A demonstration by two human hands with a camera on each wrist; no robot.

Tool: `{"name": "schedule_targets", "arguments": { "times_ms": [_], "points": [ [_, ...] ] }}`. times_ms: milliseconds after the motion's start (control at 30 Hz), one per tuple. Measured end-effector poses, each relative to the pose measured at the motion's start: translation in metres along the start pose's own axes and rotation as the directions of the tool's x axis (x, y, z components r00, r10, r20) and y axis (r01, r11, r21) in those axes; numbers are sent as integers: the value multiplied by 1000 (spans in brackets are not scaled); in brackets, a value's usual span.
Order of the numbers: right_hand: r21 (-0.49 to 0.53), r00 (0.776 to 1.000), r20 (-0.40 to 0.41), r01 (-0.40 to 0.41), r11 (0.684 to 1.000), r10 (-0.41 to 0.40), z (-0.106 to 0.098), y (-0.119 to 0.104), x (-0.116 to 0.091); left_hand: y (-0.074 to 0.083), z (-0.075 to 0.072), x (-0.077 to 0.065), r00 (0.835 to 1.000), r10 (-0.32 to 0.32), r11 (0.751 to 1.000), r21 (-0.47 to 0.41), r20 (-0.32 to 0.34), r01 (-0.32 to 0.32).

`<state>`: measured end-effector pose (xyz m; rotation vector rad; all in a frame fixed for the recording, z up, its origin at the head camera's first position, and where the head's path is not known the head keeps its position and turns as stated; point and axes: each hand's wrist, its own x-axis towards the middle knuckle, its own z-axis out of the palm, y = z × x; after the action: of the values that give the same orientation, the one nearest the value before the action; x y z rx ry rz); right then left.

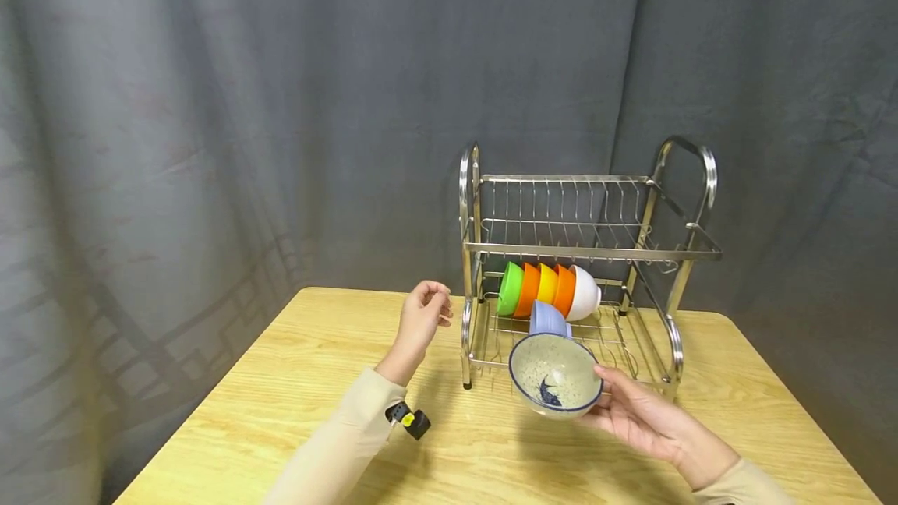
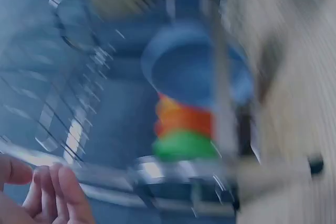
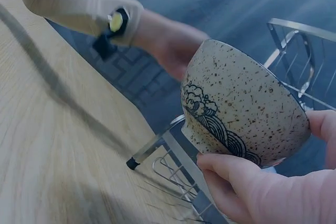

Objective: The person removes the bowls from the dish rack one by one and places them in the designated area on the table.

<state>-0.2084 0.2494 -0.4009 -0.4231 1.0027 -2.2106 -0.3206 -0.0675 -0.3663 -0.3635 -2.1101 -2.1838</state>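
Note:
A speckled ceramic bowl (image 1: 554,372) with a blue rim and a dark blue wave pattern is held in my right hand (image 1: 634,415), in front of the dish rack (image 1: 592,251). In the right wrist view, the thumb and fingers grip the speckled bowl (image 3: 241,103) near its foot and rim. My left hand (image 1: 426,310) hangs in the air left of the rack, its fingers loosely bent and holding nothing. On the lower tier, a light blue bowl (image 1: 549,319) stands on its side in front of a row of bowls. The left wrist view is blurred.
Behind the light blue bowl, green (image 1: 510,288), orange, yellow and white (image 1: 585,294) bowls stand on edge in a row. The rack's upper tier (image 1: 561,209) has wire slots. A wooden table (image 1: 281,396) carries the rack; a grey curtain (image 1: 393,100) hangs behind it.

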Motion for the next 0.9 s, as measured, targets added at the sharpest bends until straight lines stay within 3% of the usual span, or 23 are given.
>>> {"name": "schedule_targets", "arguments": {
  "times_ms": [67, 100, 133, 200, 267, 433, 500, 533, 600, 700, 800, 900],
  "points": [
    [0, 999, 37, 8, 1000, -8, 0, -2, -1, 10, 3, -10, 990, -61, 992, -99, 129, 74],
    [-3, 999, 50, 14, 1000, -13, 0, -3, -1, 13, 6, -15, 969, -122, 980, -128, 216, 152],
    [-6, 998, 57, 20, 1000, -19, 0, -4, -1, 14, 8, -19, 934, -180, 963, -140, 307, 232],
    [-19, 997, 68, 33, 999, -32, 0, -6, -2, 12, 15, -27, 844, -274, 926, -109, 461, 360],
    [-21, 996, 74, 42, 999, -41, 1, -8, -2, 7, 22, -34, 763, -331, 895, -71, 555, 440],
    [-1, 995, 97, 38, 999, -38, 2, -9, -1, -4, 36, -44, 592, -378, 814, -49, 712, 578],
    [0, 994, 105, 37, 999, -37, 2, -10, -1, -5, 39, -46, 540, -376, 782, -54, 753, 620],
    [-1, 994, 107, 36, 999, -36, 2, -10, -1, -6, 40, -47, 522, -371, 772, -56, 768, 633],
    [-10, 994, 109, 35, 999, -34, 2, -10, -1, -6, 42, -47, 504, -364, 760, -63, 783, 647],
    [-14, 994, 109, 29, 999, -28, 3, -10, -1, -7, 43, -47, 497, -357, 760, -64, 791, 647],
    [-4, 993, 113, 25, 1000, -25, 3, -10, -1, -7, 43, -46, 504, -357, 765, -64, 786, 641],
    [-12, 995, 102, 24, 1000, -23, 4, -10, 0, -7, 43, -46, 524, -363, 764, -76, 771, 641]
  ]
}}
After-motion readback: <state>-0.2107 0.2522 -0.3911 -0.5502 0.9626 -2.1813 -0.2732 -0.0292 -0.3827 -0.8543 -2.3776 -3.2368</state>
